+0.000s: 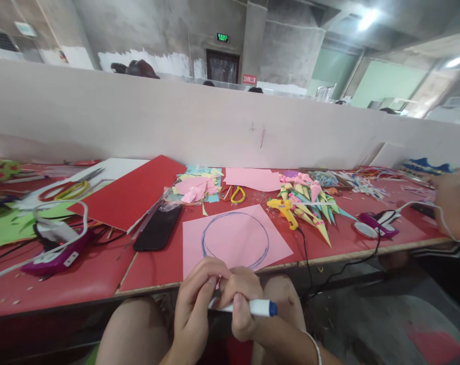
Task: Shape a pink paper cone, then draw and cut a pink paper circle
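Observation:
My right hand [242, 299] is closed around a white marker [260, 307], its blue end pointing right. My left hand [196, 304] meets it just in front of my lap. The left fingers are bent and press against the right fingers near the marker's other end; what lies between them is hidden. Just beyond both hands, a pink sheet of paper [237, 237] lies at the table edge with a large circle in blue line drawn on it. The lower part of the sheet is partly covered by my hands.
Right of the sheet are a yellow glue gun [285, 210] and several paper cones [309, 203]. To the left lie a black phone [158, 228], red card [138, 190] and a purple power strip [58, 256]. Yellow-handled scissors [238, 194] sit behind. Another person's arm [451, 208] reaches in at right.

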Demonstrator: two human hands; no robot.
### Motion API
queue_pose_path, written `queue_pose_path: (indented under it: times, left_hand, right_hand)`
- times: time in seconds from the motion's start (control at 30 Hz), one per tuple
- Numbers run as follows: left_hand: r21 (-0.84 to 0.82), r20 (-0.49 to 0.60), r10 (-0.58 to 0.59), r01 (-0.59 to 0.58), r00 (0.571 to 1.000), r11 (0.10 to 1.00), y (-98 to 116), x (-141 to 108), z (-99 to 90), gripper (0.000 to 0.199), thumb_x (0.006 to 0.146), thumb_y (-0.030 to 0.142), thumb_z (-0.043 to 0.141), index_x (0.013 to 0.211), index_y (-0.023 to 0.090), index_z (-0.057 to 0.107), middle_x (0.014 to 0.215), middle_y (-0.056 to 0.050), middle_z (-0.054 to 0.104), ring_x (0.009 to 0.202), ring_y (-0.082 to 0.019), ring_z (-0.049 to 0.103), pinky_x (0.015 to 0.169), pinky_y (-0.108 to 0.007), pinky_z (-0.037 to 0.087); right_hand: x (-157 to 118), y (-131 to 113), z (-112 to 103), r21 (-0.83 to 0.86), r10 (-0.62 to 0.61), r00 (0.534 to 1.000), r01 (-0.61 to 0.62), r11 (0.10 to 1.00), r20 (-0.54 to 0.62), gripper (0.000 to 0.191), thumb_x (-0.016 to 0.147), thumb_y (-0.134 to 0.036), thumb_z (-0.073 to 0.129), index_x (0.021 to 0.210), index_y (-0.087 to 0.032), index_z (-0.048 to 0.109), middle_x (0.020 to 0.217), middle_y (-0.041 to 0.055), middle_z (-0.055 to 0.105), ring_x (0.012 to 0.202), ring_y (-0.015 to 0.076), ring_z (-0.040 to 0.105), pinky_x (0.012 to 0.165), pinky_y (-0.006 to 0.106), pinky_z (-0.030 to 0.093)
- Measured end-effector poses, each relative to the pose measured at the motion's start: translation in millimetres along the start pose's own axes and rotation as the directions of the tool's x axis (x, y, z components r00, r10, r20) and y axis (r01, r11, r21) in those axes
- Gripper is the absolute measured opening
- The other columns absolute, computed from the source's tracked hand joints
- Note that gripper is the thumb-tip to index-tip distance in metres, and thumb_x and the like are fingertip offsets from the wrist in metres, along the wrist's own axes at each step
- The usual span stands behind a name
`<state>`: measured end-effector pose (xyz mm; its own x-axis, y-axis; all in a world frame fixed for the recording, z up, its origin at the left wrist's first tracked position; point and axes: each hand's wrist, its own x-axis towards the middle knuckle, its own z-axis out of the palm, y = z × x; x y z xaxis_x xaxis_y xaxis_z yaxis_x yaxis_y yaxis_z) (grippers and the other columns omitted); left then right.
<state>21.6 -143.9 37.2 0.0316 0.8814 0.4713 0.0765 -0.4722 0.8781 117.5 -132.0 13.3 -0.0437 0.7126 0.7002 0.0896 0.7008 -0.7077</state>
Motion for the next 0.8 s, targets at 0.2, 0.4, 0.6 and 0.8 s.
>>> queue_pose_path:
  times: [0.2,0.4,0.6,0.8]
  left_hand:
    - [-0.017,-0.033,-0.052,0.051,0.998,0.999,-3.2,-3.2,3.4,0.023,0.08,0.021,0.041,0.068,0.022,0.06,0.066,0.0,0.058,0.063,-0.015,0.052,0.057,-0.025,0.041]
    - [0.058,-0.051,-0.006,0.009,0.999,0.998,-1.8,-5.7,8.1,0.021,0.083,0.023,0.039,0.071,0.02,0.057,0.069,-0.001,0.056,0.066,-0.015,0.053,0.058,-0.024,0.043]
    - [0.245,0.116,0.029,-0.057,0.993,0.968,-17.4,11.8,2.5,0.013,0.08,0.021,0.048,0.072,0.02,0.059,0.089,-0.005,0.057,0.082,-0.015,0.056,0.069,-0.023,0.045]
    - [0.181,0.307,-0.101,0.046,0.946,0.982,-16.0,33.7,-33.9,0.013,0.079,0.024,0.049,0.073,0.019,0.059,0.08,-0.004,0.06,0.077,-0.015,0.057,0.067,-0.023,0.045]
  right_hand:
    - [-5.6,-3.4,8.1,-0.007,-0.106,0.96,0.108,0.994,-0.258,0.041,0.085,-0.027,0.03,0.048,-0.022,0.045,0.041,-0.0006,0.047,0.042,0.0125,0.046,0.049,0.026,0.039]
    - [-6.3,5.3,0.5,0.126,0.018,0.992,-0.002,0.992,-0.124,0.036,0.085,-0.026,0.034,0.051,-0.02,0.045,0.047,-0.0012,0.046,0.046,0.0114,0.045,0.051,0.024,0.039]
    - [27.6,24.7,-15.8,0.318,0.447,0.895,-0.424,0.848,0.003,0.02,0.081,-0.032,0.04,0.066,-0.02,0.04,0.058,-0.0048,0.038,0.05,0.0086,0.037,0.047,0.02,0.034]
    - [36.7,23.1,-50.7,-0.184,0.221,0.95,-0.181,0.966,0.223,0.018,0.079,-0.032,0.055,0.09,-0.018,0.05,0.076,-0.0002,0.054,0.067,0.0114,0.051,0.063,0.022,0.04]
